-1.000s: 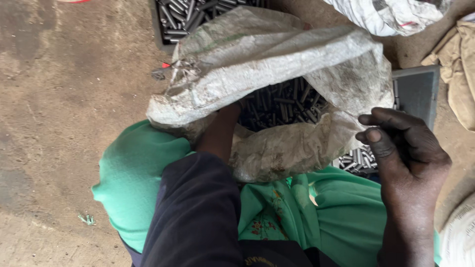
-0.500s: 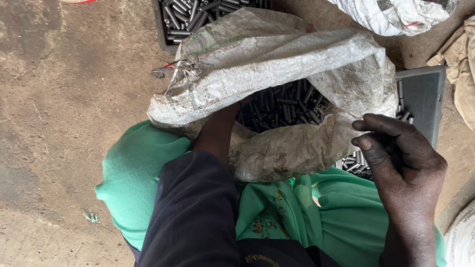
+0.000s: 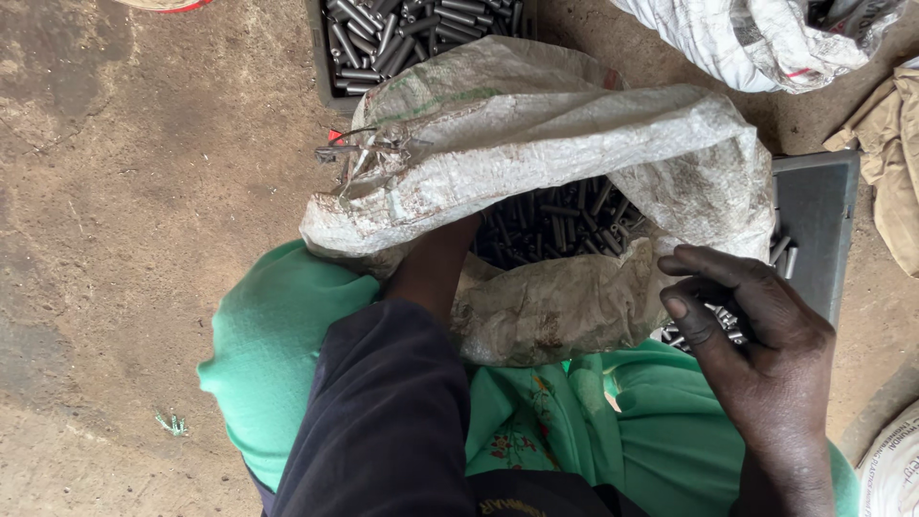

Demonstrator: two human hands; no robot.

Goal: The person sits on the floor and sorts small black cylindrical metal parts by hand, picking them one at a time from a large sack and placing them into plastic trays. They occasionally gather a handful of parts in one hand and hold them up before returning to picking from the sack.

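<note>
The woven sack (image 3: 536,163) sits between the person's knees on the dirt floor (image 3: 134,211), its mouth open toward the camera and full of short dark metal pins (image 3: 560,225). Loaded like that it is likely heavy and slumps rather than stands. The cloth is soft, dusty and frayed, so it would be best gripped at the rolled rim, where the fabric bunches thick. The pins themselves look hard, smooth and probably a bit oily. They would roll and slip loose one by one, and are easier taken by the handful.

The left hand (image 3: 442,251) is down inside the sack's mouth. Only the wrist and dark sleeve (image 3: 392,412) show, so I cannot tell whether its fingers are apart or closed on anything.

The right hand (image 3: 756,335) hovers at the sack's near right edge, fingers (image 3: 691,321) curled together over a small bunch of pins (image 3: 716,324). They appear pinched between thumb and fingertips, though most of the bunch is covered.

A black tray (image 3: 823,220) lies behind that hand, partly under the sack. Another tray of pins (image 3: 421,38) is cut off at the top edge, as is a second white sack (image 3: 756,38) at the top right. How deep the pins go is hidden.
</note>
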